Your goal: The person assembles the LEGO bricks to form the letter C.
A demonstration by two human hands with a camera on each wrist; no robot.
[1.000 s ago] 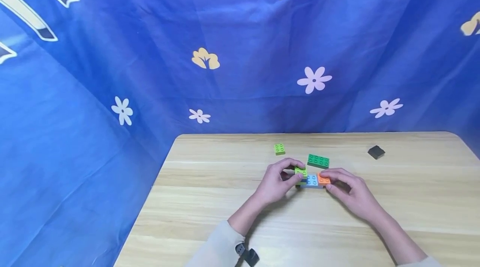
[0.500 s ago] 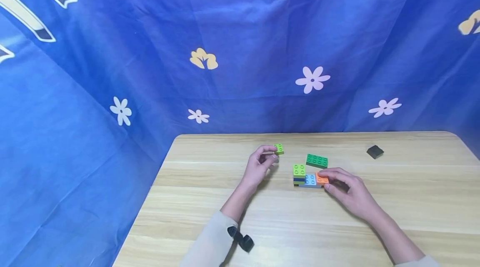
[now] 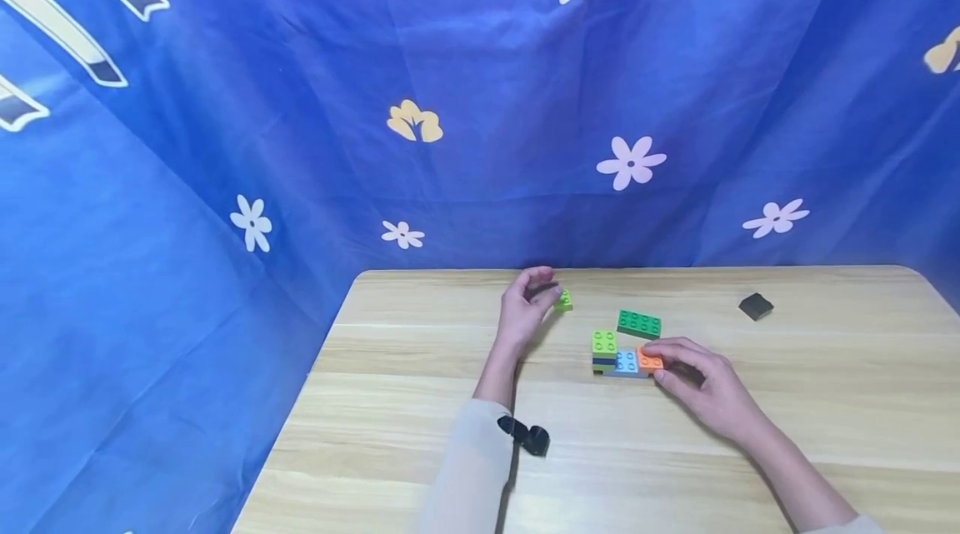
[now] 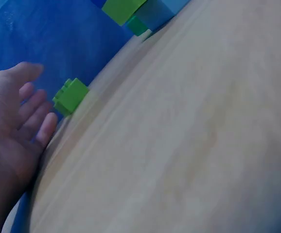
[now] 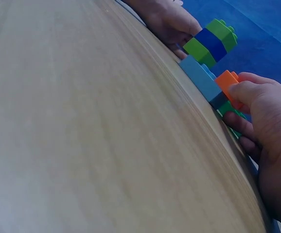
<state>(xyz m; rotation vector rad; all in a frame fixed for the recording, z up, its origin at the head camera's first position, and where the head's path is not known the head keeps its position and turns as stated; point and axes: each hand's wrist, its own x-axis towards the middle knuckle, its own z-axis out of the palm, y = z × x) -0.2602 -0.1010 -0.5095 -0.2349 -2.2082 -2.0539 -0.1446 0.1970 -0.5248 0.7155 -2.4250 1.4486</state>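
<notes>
My left hand [image 3: 525, 309] reaches beside a loose lime-green toy brick [image 3: 566, 301], hiding part of it in the head view. The left wrist view shows that hand's fingers loosely bent, with a gap to the brick [image 4: 71, 96]. With thumb and fingers, my right hand [image 3: 708, 388] pinches an orange brick [image 5: 226, 85] at the right end of a small build. That build has a light blue brick [image 3: 627, 362] along its base. At its left end a dark blue brick [image 5: 211, 42] is sandwiched between two lime-green ones, the upper one [image 3: 603, 341] showing its studs.
Just behind the build lies a dark green brick [image 3: 639, 324]. Farther right is a black piece [image 3: 756, 306]. Everything is on a wood-grain table [image 3: 675, 467], backed by a blue patterned cloth [image 3: 510, 142].
My left hand has let go of the build's lime-green top brick and moved left and forward to the loose lime-green brick. My right hand has stayed at the orange brick.
</notes>
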